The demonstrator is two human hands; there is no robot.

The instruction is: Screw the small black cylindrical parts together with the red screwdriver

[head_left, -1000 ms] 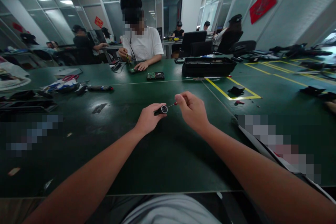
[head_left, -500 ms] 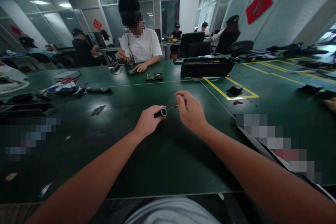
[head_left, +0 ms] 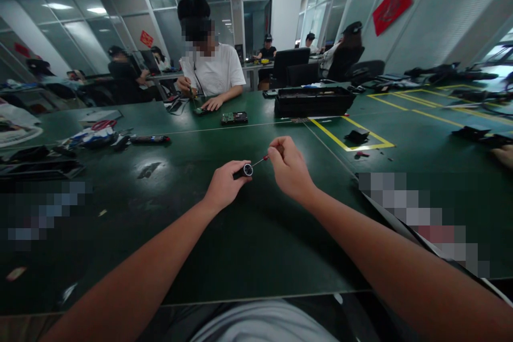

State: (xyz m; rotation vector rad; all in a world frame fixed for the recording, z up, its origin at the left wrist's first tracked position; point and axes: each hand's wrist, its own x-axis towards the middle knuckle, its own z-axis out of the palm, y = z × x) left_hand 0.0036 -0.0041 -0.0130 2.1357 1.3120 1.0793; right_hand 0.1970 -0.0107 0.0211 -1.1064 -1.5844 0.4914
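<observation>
My left hand (head_left: 226, 183) is closed around a black cylindrical part (head_left: 247, 170) with a silvery ring at its round end, which faces toward me. What lies inside the ring is too small to make out. In my right hand (head_left: 289, 163) is a screwdriver (head_left: 265, 157) with a red collar, its handle mostly hidden by the fingers. The thin shaft slants down to the left and its tip meets the edge of the round end; whether it is inside or only touching, I cannot tell. Both hands are above the green tabletop (head_left: 248, 246).
Across the table a person in white (head_left: 216, 72) handles a small board, near a green circuit board (head_left: 234, 117). A long black bin (head_left: 315, 100) stands behind yellow tape with a black piece (head_left: 356, 136) inside it. Tools and a dark cylinder (head_left: 150, 139) lie left.
The screwdriver and my right hand have shifted slightly, and the shaft slants a little more steeply. The left hand keeps its hold on the black part. The whole view has drifted slightly.
</observation>
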